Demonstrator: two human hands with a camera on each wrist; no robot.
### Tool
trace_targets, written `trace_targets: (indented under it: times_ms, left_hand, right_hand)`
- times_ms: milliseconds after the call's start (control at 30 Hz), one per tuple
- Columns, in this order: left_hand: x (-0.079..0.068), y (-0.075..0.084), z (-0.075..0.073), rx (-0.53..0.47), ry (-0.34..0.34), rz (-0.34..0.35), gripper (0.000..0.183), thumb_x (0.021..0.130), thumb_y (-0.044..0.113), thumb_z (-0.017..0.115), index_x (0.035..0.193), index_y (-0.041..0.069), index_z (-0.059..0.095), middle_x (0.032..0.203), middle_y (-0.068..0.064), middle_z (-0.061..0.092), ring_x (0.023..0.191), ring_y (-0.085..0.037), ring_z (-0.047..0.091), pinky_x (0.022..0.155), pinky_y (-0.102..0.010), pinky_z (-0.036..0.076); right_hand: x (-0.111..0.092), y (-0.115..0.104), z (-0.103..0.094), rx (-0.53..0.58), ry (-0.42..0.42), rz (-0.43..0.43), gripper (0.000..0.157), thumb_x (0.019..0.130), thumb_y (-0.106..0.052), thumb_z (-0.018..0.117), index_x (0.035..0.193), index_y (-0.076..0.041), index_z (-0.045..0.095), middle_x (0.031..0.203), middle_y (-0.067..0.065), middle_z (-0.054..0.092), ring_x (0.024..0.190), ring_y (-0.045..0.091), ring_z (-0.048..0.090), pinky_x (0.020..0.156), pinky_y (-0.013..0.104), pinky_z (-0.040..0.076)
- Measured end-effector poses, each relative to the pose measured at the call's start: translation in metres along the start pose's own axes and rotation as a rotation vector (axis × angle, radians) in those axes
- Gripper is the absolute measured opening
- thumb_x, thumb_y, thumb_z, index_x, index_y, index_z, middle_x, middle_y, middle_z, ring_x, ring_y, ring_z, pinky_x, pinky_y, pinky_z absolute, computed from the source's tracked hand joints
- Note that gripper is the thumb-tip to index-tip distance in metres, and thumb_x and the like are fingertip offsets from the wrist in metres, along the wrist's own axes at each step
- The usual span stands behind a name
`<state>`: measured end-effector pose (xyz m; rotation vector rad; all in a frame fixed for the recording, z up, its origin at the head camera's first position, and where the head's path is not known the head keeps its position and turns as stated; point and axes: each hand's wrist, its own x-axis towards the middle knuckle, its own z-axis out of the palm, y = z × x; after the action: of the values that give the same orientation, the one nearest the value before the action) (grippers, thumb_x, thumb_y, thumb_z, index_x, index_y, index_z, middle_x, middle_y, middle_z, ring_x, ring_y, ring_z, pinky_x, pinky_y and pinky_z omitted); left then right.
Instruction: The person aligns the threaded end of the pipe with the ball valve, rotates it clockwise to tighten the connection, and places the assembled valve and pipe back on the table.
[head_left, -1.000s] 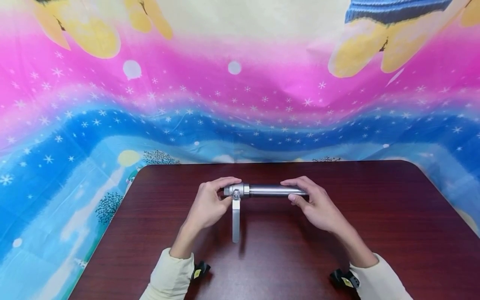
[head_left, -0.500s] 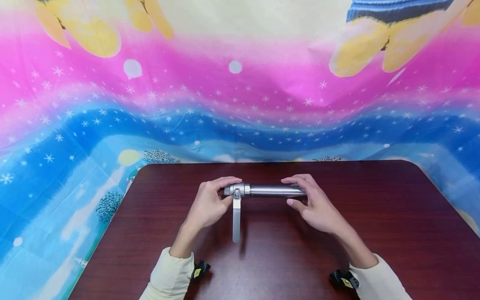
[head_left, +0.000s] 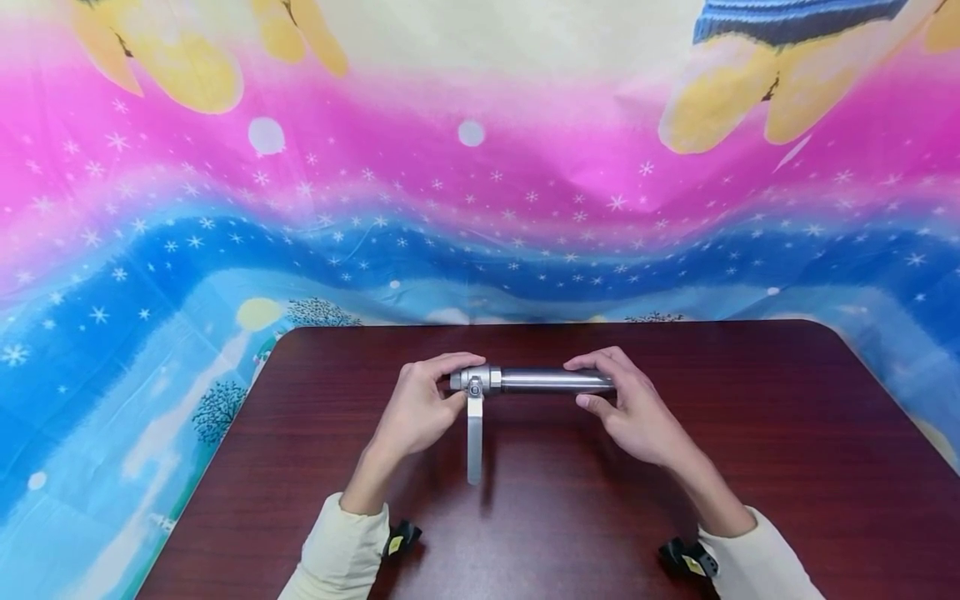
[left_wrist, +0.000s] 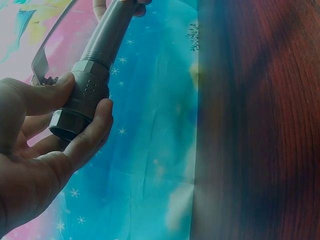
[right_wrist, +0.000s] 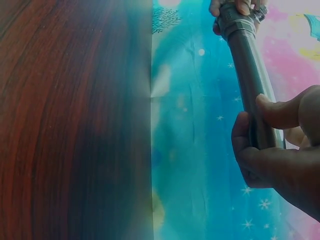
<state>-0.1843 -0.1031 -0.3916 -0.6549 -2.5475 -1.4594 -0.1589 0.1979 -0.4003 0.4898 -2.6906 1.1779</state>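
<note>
My left hand (head_left: pixel 420 407) grips a steel ball valve (head_left: pixel 476 380) between thumb and fingers. The valve's flat lever handle (head_left: pixel 475 442) points toward me in the head view. A shiny metal pipe (head_left: pixel 547 381) joins the valve's right side, threads showing at the joint in the left wrist view. Around the pipe's far right part curl the thumb and fingers of my right hand (head_left: pixel 637 412), which covers that end. Valve and pipe lie level above the table, in line with each other. In the left wrist view the valve's open hex end (left_wrist: pixel 70 124) faces the left palm.
A dark red-brown wooden table (head_left: pixel 570 517) spreads below both hands. Behind and beside it hangs a printed cloth (head_left: pixel 480 192) in pink and blue. A black wrist camera (head_left: pixel 402 540) is on the left cuff, another black camera (head_left: pixel 688 557) on the right one.
The right thumb came slightly away from the pipe half a second ago and now lies against it again, a little shifted. The left hand and valve have barely moved.
</note>
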Motion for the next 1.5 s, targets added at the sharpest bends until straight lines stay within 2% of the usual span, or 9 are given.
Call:
trace_targets:
  times_ms: [367, 700, 833, 1033, 1200, 1367, 1500]
  left_hand:
    - [0.0007, 0.0001, -0.0001, 0.002, -0.001, 0.005, 0.047, 0.085, -0.016, 0.071, 0.127, 0.004, 0.078, 0.126, -0.009, 0.078, 0.097, -0.019, 0.069, 0.083, -0.035, 0.063]
    - [0.001, 0.0017, -0.0018, 0.002, -0.001, 0.001, 0.046, 0.085, -0.016, 0.071, 0.127, 0.004, 0.078, 0.129, -0.009, 0.077, 0.097, -0.021, 0.067, 0.08, -0.031, 0.061]
    - [0.0007, 0.0019, -0.0021, 0.001, -0.002, -0.002, 0.047, 0.085, -0.016, 0.07, 0.127, 0.004, 0.078, 0.128, -0.009, 0.077, 0.096, -0.021, 0.066, 0.079, -0.032, 0.061]
    - [0.0001, 0.0028, -0.0027, -0.002, 0.003, -0.007, 0.047, 0.085, -0.017, 0.07, 0.126, 0.004, 0.078, 0.129, -0.009, 0.077, 0.097, -0.02, 0.067, 0.08, -0.033, 0.061]
    - [0.0, 0.0041, -0.0029, -0.005, 0.003, -0.007, 0.047, 0.085, -0.017, 0.07, 0.127, 0.004, 0.078, 0.128, -0.009, 0.078, 0.097, -0.02, 0.067, 0.08, -0.031, 0.062]
    - [-0.0003, 0.0048, -0.0026, -0.005, 0.005, -0.008, 0.046, 0.085, -0.016, 0.072, 0.126, 0.005, 0.078, 0.128, -0.009, 0.078, 0.098, -0.02, 0.068, 0.082, -0.036, 0.063]
    - [-0.0007, 0.0048, -0.0023, -0.002, 0.01, -0.011, 0.046, 0.085, -0.016, 0.073, 0.125, 0.006, 0.079, 0.127, -0.009, 0.078, 0.097, -0.019, 0.068, 0.081, -0.037, 0.063]
  right_hand:
    - [0.0008, 0.0017, 0.0004, 0.01, 0.001, -0.008, 0.043, 0.095, 0.005, 0.074, 0.132, -0.016, 0.07, 0.127, 0.007, 0.064, 0.107, 0.023, 0.056, 0.089, 0.032, 0.045]
    - [0.0011, 0.0038, -0.0002, 0.025, -0.008, -0.022, 0.04, 0.097, 0.003, 0.072, 0.134, -0.014, 0.071, 0.125, 0.006, 0.067, 0.103, 0.022, 0.056, 0.087, 0.031, 0.045]
    - [0.001, 0.0046, -0.0005, 0.036, -0.014, -0.022, 0.041, 0.099, 0.001, 0.072, 0.135, -0.017, 0.071, 0.123, 0.005, 0.067, 0.097, 0.019, 0.056, 0.082, 0.029, 0.047]
    - [0.0017, 0.0054, -0.0003, 0.083, -0.023, -0.029, 0.038, 0.102, 0.0, 0.068, 0.136, -0.016, 0.071, 0.115, 0.007, 0.064, 0.082, 0.012, 0.06, 0.07, 0.025, 0.052]
    - [0.0021, 0.005, -0.0004, 0.089, -0.025, -0.022, 0.036, 0.104, -0.001, 0.065, 0.137, -0.013, 0.07, 0.112, 0.008, 0.064, 0.08, 0.012, 0.063, 0.07, 0.026, 0.055]
    - [0.0015, 0.0044, -0.0002, 0.094, -0.03, -0.011, 0.034, 0.105, -0.002, 0.063, 0.138, -0.009, 0.07, 0.111, 0.01, 0.064, 0.083, 0.013, 0.066, 0.072, 0.026, 0.057]
    - [0.0015, 0.0045, 0.0009, 0.086, -0.029, -0.005, 0.033, 0.106, -0.004, 0.062, 0.138, -0.012, 0.07, 0.113, 0.008, 0.066, 0.086, 0.016, 0.068, 0.076, 0.026, 0.057]
